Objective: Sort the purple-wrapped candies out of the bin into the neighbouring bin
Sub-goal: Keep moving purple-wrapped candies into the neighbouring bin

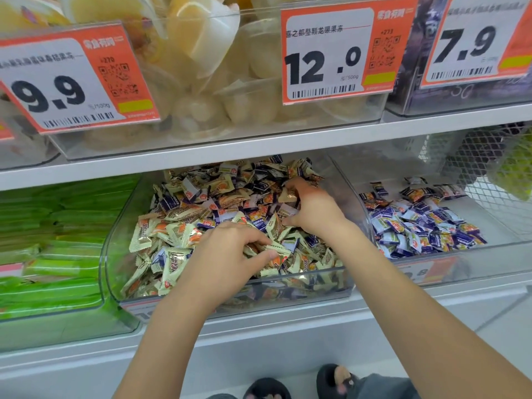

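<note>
A clear plastic bin (115,254) on the lower shelf holds a heap of cream-gold wrapped candies (161,234) mixed with purple-wrapped candies (169,203). My left hand (227,251) rests in the front of the heap, thumb and forefinger pinched on a cream-gold candy (276,250). My right hand (311,205) is deeper in the bin near its right wall, fingers spread over the candies; whether it holds one is hidden. The neighbouring bin (495,263) to the right holds a pile of purple-wrapped candies (417,226).
Left of the mixed bin, a bin of green packets (57,240). A shelf edge (259,145) runs just above the bins, with jelly-cup bins and orange price tags (336,53) on it. A white mesh basket (489,174) sits at far right. Feet in dark sandals (334,378) show below.
</note>
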Available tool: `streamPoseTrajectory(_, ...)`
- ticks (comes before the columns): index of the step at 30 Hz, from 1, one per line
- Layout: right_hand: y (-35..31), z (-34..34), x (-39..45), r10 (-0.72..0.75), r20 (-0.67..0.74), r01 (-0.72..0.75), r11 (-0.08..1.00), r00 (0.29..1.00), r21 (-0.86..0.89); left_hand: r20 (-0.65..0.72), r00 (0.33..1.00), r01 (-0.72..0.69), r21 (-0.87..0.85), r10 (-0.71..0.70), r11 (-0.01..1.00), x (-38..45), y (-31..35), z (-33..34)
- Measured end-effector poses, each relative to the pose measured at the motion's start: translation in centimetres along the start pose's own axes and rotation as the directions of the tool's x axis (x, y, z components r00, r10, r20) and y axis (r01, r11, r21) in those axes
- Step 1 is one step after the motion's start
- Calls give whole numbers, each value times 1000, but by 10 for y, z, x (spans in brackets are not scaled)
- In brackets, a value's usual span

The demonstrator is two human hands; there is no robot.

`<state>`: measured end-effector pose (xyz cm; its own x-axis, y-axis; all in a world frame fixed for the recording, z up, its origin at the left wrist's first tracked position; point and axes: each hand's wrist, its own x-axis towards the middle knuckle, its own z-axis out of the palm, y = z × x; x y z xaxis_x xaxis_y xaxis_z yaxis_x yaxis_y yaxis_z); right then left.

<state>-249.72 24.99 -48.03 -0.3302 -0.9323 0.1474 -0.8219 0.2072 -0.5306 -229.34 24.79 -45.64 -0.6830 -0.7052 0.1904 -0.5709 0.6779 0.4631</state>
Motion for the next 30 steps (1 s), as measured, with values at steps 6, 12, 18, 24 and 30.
streamPoseTrajectory(6, 1, 1, -1, 0, -18, 3, 987, 1000, 160, 9, 1000, -7, 25, 6, 1000, 0, 0, -1)
streamPoseTrajectory(12, -10, -19, -3, 34, 9, -34, 926, 999, 375, 19, 1000, -1, 24, 1, 1000, 1, 3, -2)
streamPoseTrajectory(18, -15, -35, -22, 95, 174, -193, 650, 980, 735, 7, 999, 36, -6, -36, 999, 2, 6, -2)
streamPoseTrajectory(24, -12, -65, -49, 86, 71, -108, 583, 994, 805, -45, 998, 35, 70, -32, 997, 4, 13, 3)
streamPoseTrajectory(30, 41, -104, -71, 230, -306, -24, 833, 924, 552, -72, 997, 31, 152, -21, 988, 7, 18, 8)
